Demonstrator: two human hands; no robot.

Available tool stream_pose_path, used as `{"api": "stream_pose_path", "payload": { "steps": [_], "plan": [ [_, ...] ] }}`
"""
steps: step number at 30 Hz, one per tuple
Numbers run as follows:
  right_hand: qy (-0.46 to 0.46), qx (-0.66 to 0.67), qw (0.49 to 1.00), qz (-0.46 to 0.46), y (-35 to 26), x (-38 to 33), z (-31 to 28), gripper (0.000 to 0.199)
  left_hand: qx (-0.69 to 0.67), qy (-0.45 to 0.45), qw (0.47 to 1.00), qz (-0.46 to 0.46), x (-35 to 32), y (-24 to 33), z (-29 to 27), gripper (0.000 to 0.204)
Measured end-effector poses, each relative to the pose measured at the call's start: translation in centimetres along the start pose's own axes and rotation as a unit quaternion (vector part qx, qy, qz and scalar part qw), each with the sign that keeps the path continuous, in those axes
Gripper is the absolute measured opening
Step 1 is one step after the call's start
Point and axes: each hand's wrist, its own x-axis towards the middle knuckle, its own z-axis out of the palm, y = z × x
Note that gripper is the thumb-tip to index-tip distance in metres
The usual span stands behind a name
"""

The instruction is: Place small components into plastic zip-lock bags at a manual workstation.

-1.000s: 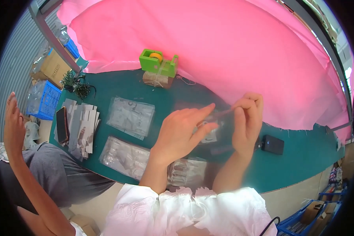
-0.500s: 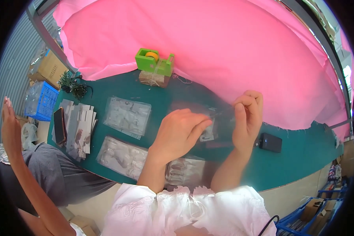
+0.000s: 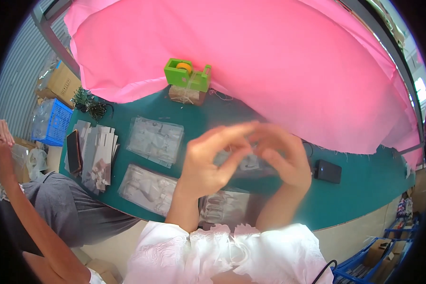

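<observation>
Over the middle of the green table, my left hand (image 3: 206, 163) and my right hand (image 3: 288, 158) are raised with their curled fingertips brought together, blurred by motion. Whatever lies between the fingertips is too small or too clear to make out. Beneath them, partly hidden, a clear packet (image 3: 250, 163) with pale contents lies on the table. Closer to my body is a stack of clear packets (image 3: 222, 207). Left of my left wrist sits another pile of clear packets (image 3: 148, 188), with a third pile (image 3: 155, 137) behind it.
A green tape dispenser (image 3: 177, 75) is strapped to a brick-like block (image 3: 187, 95) below the pink cloth (image 3: 251, 57). Flat grey strips (image 3: 99, 156) and a phone (image 3: 74, 151) lie left. A black box (image 3: 327, 171) lies right. Another person's arm (image 3: 26, 208) is at far left.
My hands have come together: the right hand moved left, and the fingertips, apart before, now meet. The other person's hand has shifted slightly left and down.
</observation>
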Motion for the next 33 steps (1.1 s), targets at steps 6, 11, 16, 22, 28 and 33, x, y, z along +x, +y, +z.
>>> {"api": "stream_pose_path", "payload": {
  "steps": [6, 11, 16, 22, 28, 33],
  "plan": [
    [0.017, -0.046, 0.999, -0.017, 0.5, 0.5, 0.9, 0.02, 0.054, -0.038, 0.997, 0.031, 0.2, -0.1, 0.5, 0.05],
    [0.15, 0.029, 0.986, -0.067, 1.7, 0.6, 1.5, 0.018, 0.187, -0.029, 0.975, 0.118, 1.1, -1.0, 0.3, 0.053],
    [0.129, 0.122, 0.981, -0.075, 1.5, 0.5, 1.5, 0.018, 0.288, -0.036, 0.948, 0.132, 1.1, -1.0, 0.3, 0.058],
    [0.102, -0.111, 0.985, -0.088, -0.2, 0.3, 0.9, 0.031, 0.267, -0.054, 0.958, 0.085, 0.4, -1.5, 0.8, 0.06],
    [0.056, -0.195, 0.964, -0.169, -0.5, 0.2, 0.6, 0.036, 0.285, -0.062, 0.951, 0.105, 0.4, -0.8, 0.4, 0.057],
    [0.097, 0.03, 0.981, -0.166, 0.0, 0.0, 1.5, 0.032, 0.243, -0.069, 0.959, 0.129, 0.8, 0.0, 0.9, 0.051]
  ]
}}
